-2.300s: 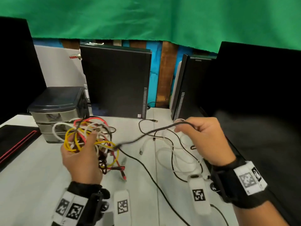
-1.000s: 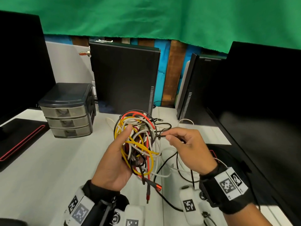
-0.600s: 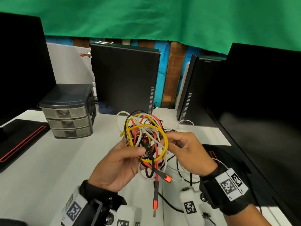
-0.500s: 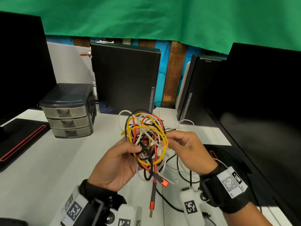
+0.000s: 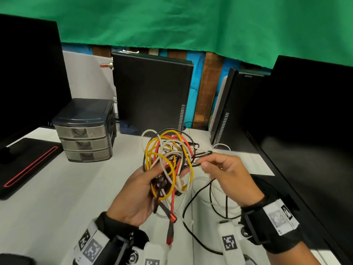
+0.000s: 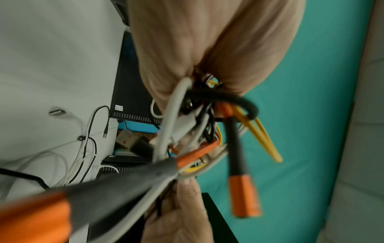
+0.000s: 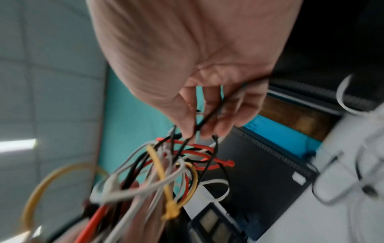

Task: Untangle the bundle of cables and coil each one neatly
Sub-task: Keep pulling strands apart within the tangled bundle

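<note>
Left hand (image 5: 137, 190) curls round the bundle of cables (image 5: 168, 165), yellow, red, white and black loops knotted together above its palm, while the right hand (image 5: 227, 178), just beside it, pinches a thin black cable (image 5: 202, 154) at the knot's edge. Loose white and black cables (image 5: 214, 196) sprawl uncoiled below the right hand. By my judgement, untangling has barely begun and no coil is made.

Bundle (image 5: 168, 161) — yellow, red, white, black; backdrop (image 5: 191, 22) green.
</note>
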A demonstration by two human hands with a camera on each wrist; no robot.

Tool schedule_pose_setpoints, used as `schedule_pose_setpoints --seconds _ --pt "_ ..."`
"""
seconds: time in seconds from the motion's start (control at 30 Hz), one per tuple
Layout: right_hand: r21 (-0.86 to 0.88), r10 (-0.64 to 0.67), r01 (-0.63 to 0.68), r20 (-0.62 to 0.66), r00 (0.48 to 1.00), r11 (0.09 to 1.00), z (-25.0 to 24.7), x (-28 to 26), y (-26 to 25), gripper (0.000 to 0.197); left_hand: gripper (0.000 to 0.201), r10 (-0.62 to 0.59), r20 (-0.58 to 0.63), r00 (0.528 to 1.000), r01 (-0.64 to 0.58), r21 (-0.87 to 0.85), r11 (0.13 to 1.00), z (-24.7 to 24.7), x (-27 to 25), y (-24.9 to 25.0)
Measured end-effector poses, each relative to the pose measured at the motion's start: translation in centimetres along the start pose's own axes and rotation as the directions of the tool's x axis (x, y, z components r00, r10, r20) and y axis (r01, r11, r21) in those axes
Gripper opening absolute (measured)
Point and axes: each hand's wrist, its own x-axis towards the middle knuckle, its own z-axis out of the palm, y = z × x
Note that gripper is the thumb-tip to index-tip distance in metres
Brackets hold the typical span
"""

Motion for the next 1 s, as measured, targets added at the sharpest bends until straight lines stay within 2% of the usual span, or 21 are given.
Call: schedule_pose_setpoints --seconds 0.07,0.13,0.17,0.2,0.23,0.3,0.37,0.43,0.5,0.57,0.63,0.67,0.73,0.8,0.87,0.93,1.0 --pt "-0.210 -0.120 0.085 -0.162 0.979 0.974 0.4 -0.4 -1.2 0.018 0.033 0.066 -0.032 0.997 -0.066 0.012 0.998 0.5 0.2 -0.4" --pt "-0.343 -0.333 0.214 -0.336 0.881 0.914 0.4 -1.5 -3.4 0.013 0.030 0.126 -0.054 0.991 -0.125 0.016 0.992 1.0 0.3 -0.7" --pt "-0.373 -0.419 0.291 -0.329 0.846 0.881 0.4 -2.1 -4.7 0.013 0.032 0.154 -0.066 0.986 -0.153 0.022 0.988 1.2 0.4 -1.0" --pt "-0.382 -0.470 0.359 -0.255 0.845 0.852 0.6 -2.8 -5.8 0.016 0.034 0.184 -0.075 0.980 -0.183 0.029 0.983 1.5 0.5 -1.3" --pt "-0.359 -0.468 0.394 -0.146 0.872 0.846 1.0 -3.3 -6.5 0.019 0.039 0.216 -0.079 0.973 -0.214 0.037 0.976 1.8 0.6 -1.6" --pt "-0.349 -0.363 0.354 0.042 0.931 0.867 2.0 -3.9 -6.4 0.022 0.047 0.269 -0.074 0.960 -0.265 0.053 0.963 2.6 0.6 -2.3" --pt "-0.498 -0.291 0.273 0.044 0.956 0.823 2.5 -3.7 -5.2 0.024 0.049 0.296 -0.062 0.953 -0.292 0.074 0.954 3.3 0.5 -2.9" --pt "-0.588 -0.240 0.174 -0.036 0.970 0.790 2.6 -3.2 -4.4 0.025 0.045 0.303 -0.046 0.952 -0.298 0.092 0.950 3.5 0.6 -3.5" --pt "-0.543 -0.108 0.053 -0.069 0.992 0.838 2.2 -2.9 -4.6 0.023 0.046 0.289 -0.020 0.957 -0.286 0.087 0.954 3.3 0.7 -4.0" --pt "-0.503 0.016 -0.011 0.007 1.000 0.864 1.9 -2.8 -4.8 0.021 0.050 0.269 -0.001 0.963 -0.269 0.063 0.961 3.2 0.5 -4.2" --pt "-0.489 0.055 -0.011 0.075 0.996 0.872 1.9 -2.7 -4.4 0.018 0.051 0.254 0.005 0.967 -0.254 0.043 0.966 3.3 0.3 -4.3" --pt "-0.459 0.053 -0.014 0.073 0.996 0.888 2.0 -2.5 -3.9 0.017 0.051 0.254 0.004 0.967 -0.254 0.044 0.966 3.4 0.3 -4.3" --pt "-0.282 0.064 -0.060 0.006 0.998 0.958 2.4 -2.0 -2.9 0.015 0.047 0.276 -0.011 0.961 -0.274 0.079 0.958 3.7 0.6 -4.4" --pt "-0.114 0.056 -0.062 -0.061 0.997 0.992 2.4 -1.6 -2.5 0.014 0.042 0.316 -0.085 0.945 -0.306 0.108 0.946 4.1 1.2 -4.4" --pt "-0.020 -0.026 0.024 -0.062 0.998 0.999 1.5 -1.2 -2.5 0.012 0.038 0.302 -0.223 0.927 -0.293 0.071 0.953 3.8 2.8 -4.7" --pt "0.179 -0.110 0.102 0.036 0.993 0.979 0.5 -1.2 -2.8 0.013 0.031 0.203 -0.364 0.909 -0.228 -0.026 0.973 2.6 4.9 -4.4" --pt "0.406 -0.140 0.052 0.192 0.971 0.913 -0.7 -1.5 -3.4 0.028 0.023 0.138 -0.447 0.884 -0.196 -0.085 0.977 1.3 6.4 -3.6"
